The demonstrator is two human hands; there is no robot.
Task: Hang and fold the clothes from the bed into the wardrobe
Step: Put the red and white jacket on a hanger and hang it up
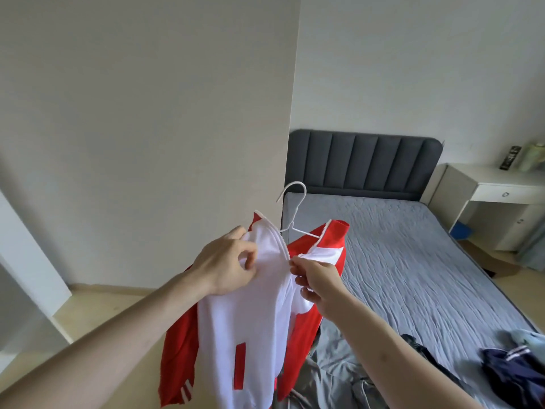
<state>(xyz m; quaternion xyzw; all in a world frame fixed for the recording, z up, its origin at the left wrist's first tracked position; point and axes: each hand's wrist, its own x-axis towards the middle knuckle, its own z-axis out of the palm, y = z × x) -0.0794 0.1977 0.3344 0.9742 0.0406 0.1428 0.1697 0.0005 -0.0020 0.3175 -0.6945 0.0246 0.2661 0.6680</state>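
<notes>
A red and white zip jacket (244, 320) hangs in the air on a white wire hanger (293, 208), whose hook sticks up above the open collar. My left hand (227, 264) pinches the white front panel near the left shoulder. My right hand (317, 280) pinches the zip edge at the middle of the chest. The hanger's arms are mostly hidden inside the jacket. Behind it lies the bed (413, 261) with a grey-blue sheet. Grey clothes (333, 373) and a dark navy garment (513, 370) lie on the bed's near end.
A tall pale wardrobe panel (147, 128) stands at the left, right behind the jacket. The dark grey headboard (365, 160) is against the far wall. A white bedside desk (495, 187) with bottles stands at the right. Pale wood floor (97, 308) shows below left.
</notes>
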